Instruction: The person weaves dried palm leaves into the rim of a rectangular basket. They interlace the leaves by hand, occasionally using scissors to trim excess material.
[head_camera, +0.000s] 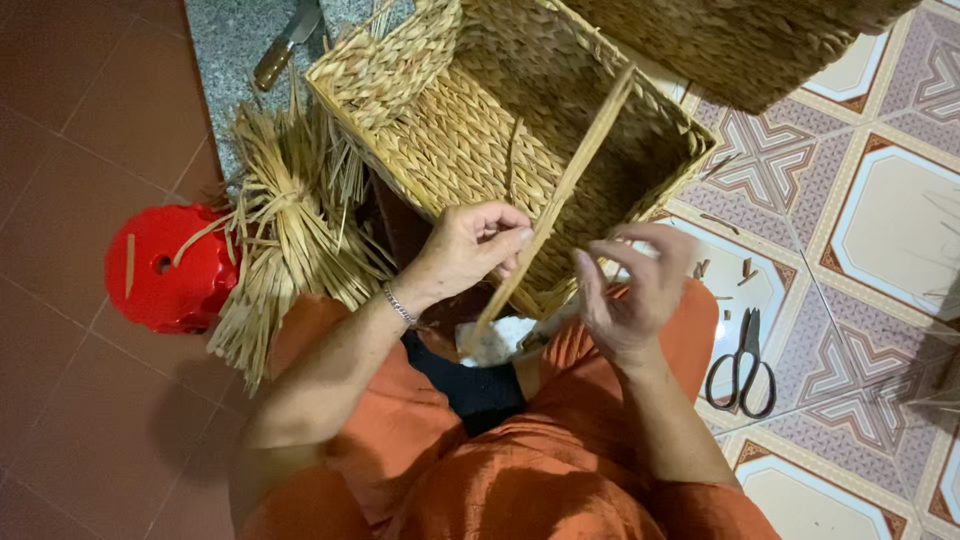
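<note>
A rectangular woven straw basket (470, 120) rests tilted against my knees, its opening facing me. My left hand (470, 245) pinches a long flat straw strand (585, 150) near the basket's near rim; the strand runs up across the basket's inside to its far edge. My right hand (630, 290) is blurred beside the basket's near right corner, fingers spread and curled, and holds nothing that I can make out. A bracelet sits on my left wrist. I wear orange clothes.
A bundle of loose straw strands (285, 230) lies left of the basket, over a red plastic stool (165, 265). Black scissors (742, 365) lie on the patterned floor tiles at right, among short straw cuttings. A knife (285, 45) lies at the top left. Another woven basket (740, 40) stands behind.
</note>
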